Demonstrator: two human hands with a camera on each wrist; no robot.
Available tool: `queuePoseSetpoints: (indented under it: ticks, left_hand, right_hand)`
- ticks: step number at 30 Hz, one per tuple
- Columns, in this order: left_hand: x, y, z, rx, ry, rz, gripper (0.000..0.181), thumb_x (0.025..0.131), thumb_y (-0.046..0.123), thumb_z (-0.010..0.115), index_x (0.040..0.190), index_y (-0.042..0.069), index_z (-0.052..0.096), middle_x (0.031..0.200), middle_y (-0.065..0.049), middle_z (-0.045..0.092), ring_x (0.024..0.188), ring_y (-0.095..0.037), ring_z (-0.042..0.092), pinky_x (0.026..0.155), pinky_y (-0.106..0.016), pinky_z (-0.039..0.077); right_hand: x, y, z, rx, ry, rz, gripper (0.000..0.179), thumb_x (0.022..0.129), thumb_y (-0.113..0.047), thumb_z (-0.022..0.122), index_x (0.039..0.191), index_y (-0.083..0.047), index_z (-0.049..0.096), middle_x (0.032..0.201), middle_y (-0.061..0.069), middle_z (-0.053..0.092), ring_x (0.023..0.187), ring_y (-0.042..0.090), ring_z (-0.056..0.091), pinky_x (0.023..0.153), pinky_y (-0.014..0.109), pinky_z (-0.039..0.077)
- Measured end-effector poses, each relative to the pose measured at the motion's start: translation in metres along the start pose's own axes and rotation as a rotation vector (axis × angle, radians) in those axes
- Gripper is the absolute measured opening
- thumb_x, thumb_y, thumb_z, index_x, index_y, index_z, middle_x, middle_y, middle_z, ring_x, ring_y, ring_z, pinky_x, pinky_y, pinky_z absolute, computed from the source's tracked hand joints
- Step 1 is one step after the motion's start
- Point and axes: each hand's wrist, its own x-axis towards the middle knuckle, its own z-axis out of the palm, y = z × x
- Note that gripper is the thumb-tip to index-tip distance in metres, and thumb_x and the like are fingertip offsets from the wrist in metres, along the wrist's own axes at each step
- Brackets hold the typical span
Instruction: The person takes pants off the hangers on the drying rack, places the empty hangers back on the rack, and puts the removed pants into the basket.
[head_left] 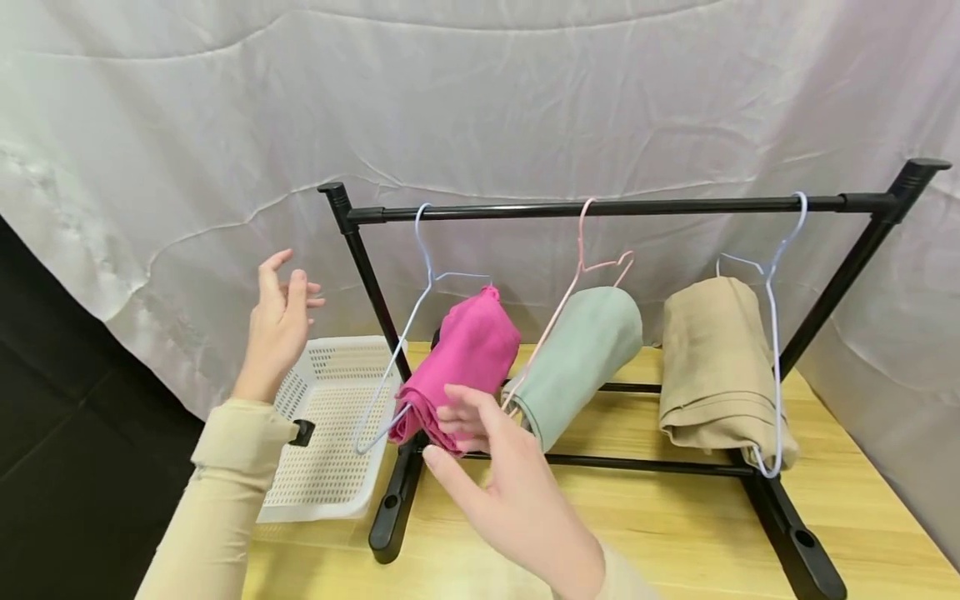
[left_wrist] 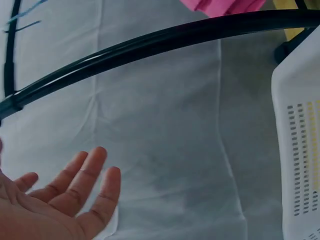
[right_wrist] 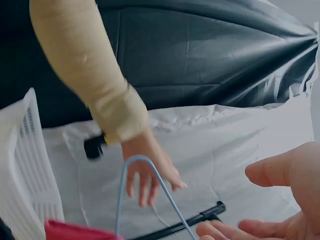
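My left hand (head_left: pixel 279 333) is raised left of the rack, above the white basket, its fingers loosely bent around nothing. In the left wrist view its fingers (left_wrist: pixel 82 187) spread in the air. My right hand (head_left: pixel 513 492) hovers in front of the magenta cloth (head_left: pixel 468 362), thumb and fingers apart; whether it touches the cloth cannot be told. That cloth hangs folded over a blue hanger (head_left: pixel 423 292) at the rack's left. A pale green cloth (head_left: pixel 588 350) hangs on a pink hanger (head_left: pixel 581 242) in the middle. Beige cloth (head_left: pixel 716 358) hangs on another blue hanger (head_left: pixel 776 333) at right.
The black rack (head_left: pixel 495 212) stands on a wooden table (head_left: pixel 637 525). A white perforated basket (head_left: pixel 337 433) sits left of it, beside the rack's foot. Grey-white fabric (head_left: pixel 480 100) hangs behind, with black fabric (head_left: pixel 75 417) at the left.
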Motion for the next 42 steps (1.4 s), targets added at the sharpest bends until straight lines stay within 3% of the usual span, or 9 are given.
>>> queuePoseSetpoints:
  ticks: [4,7,12,19,25,31,34,39,42]
  left_hand:
    - [0.020,-0.002,0.017,0.012,-0.026,0.053,0.060,0.115,0.055,0.025,0.167,0.025,0.024,0.135,-0.023,0.069,0.120,-0.039,0.071,0.107,-0.055,0.052]
    - [0.033,-0.002,0.027,0.015,-0.042,0.085,0.060,0.116,0.055,0.024,0.166,0.021,0.027,0.133,-0.025,0.068,0.122,-0.045,0.070,0.112,-0.062,0.046]
    - [0.047,-0.001,0.043,-0.082,-0.086,0.062,0.064,0.114,0.060,0.019,0.163,0.020,0.034,0.130,-0.024,0.065,0.122,-0.043,0.069,0.100,-0.052,0.055]
    - [0.049,-0.007,0.058,-0.109,-0.130,0.097,0.060,0.116,0.057,0.019,0.156,0.017,0.042,0.126,-0.024,0.070,0.112,-0.035,0.070,0.076,-0.019,0.056]
    - [0.049,-0.009,0.064,-0.172,-0.146,0.141,0.058,0.117,0.053,0.019,0.153,0.019,0.048,0.117,-0.027,0.073,0.100,-0.033,0.076,0.073,-0.019,0.061]
    - [0.047,-0.011,0.072,-0.354,-0.185,0.141,0.060,0.116,0.052,0.021,0.144,0.008,0.050,0.101,-0.021,0.074,0.086,-0.018,0.079,0.074,-0.023,0.062]
    - [0.044,-0.010,0.078,-0.520,-0.215,0.121,0.060,0.116,0.052,0.024,0.137,0.001,0.046,0.092,-0.012,0.075,0.084,-0.019,0.078,0.077,-0.026,0.065]
    - [0.040,-0.006,0.087,-0.739,-0.250,0.050,0.059,0.114,0.056,0.023,0.120,0.004,0.049,0.079,-0.002,0.068,0.073,-0.014,0.071,0.075,-0.027,0.065]
    - [0.037,-0.005,0.092,-0.810,-0.248,0.017,0.056,0.112,0.058,0.020,0.107,0.010,0.049,0.069,0.000,0.054,0.062,-0.013,0.055,0.065,-0.025,0.055]
  right_hand:
    - [0.017,0.002,0.012,0.084,-0.020,0.063,0.070,0.103,-0.027,0.075,0.161,-0.010,0.040,0.152,0.006,0.060,0.139,0.021,0.063,0.116,0.034,0.053]
    - [0.030,0.006,0.021,0.167,-0.042,0.087,0.078,0.103,-0.025,0.073,0.166,-0.008,0.030,0.159,0.014,0.054,0.146,0.028,0.058,0.121,0.038,0.048]
    - [0.050,0.012,0.033,0.284,-0.053,0.150,0.084,0.104,-0.024,0.073,0.169,-0.008,0.023,0.161,0.017,0.051,0.148,0.031,0.057,0.122,0.041,0.047]
    - [0.077,0.018,0.047,0.414,-0.042,0.253,0.080,0.102,-0.024,0.075,0.167,-0.010,0.030,0.154,0.016,0.058,0.138,0.029,0.065,0.116,0.043,0.054]
    - [0.092,0.024,0.057,0.571,-0.055,0.321,0.077,0.103,-0.020,0.073,0.167,-0.008,0.031,0.144,0.015,0.068,0.130,0.024,0.070,0.115,0.040,0.055]
    - [0.095,0.027,0.060,0.724,-0.100,0.316,0.073,0.107,-0.014,0.066,0.167,-0.005,0.024,0.137,0.022,0.069,0.124,0.031,0.074,0.110,0.039,0.059]
    - [0.094,0.027,0.058,0.712,-0.083,0.310,0.068,0.107,-0.014,0.066,0.165,-0.008,0.030,0.121,0.017,0.073,0.106,0.024,0.079,0.100,0.035,0.062]
    - [0.088,0.025,0.053,0.705,-0.016,0.288,0.059,0.108,-0.010,0.063,0.161,-0.010,0.038,0.089,0.002,0.064,0.075,0.010,0.066,0.079,0.026,0.060]
    - [0.083,0.024,0.050,0.720,0.002,0.273,0.051,0.111,-0.010,0.056,0.160,-0.010,0.040,0.082,0.001,0.054,0.067,0.011,0.056,0.069,0.023,0.056]
